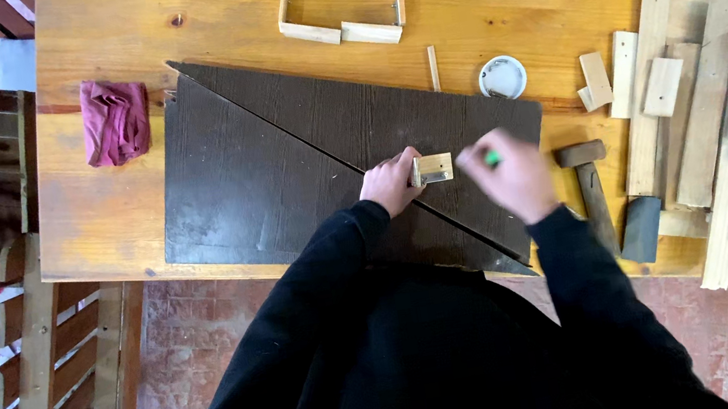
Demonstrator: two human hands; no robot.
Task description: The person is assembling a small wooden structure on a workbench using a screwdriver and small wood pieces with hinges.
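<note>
Pale wooden block [432, 169] (small, squarish) gripped by left hand [392, 182].

A wooden table [113, 215] carries a dark board [260, 162], red cloth [115, 120], hammer [591, 188] and wood offcuts [706, 92].

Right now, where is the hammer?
The hammer lies on the wooden table just right of the person's right hand, beside the dark board's right edge, with wood scraps beyond.
</note>
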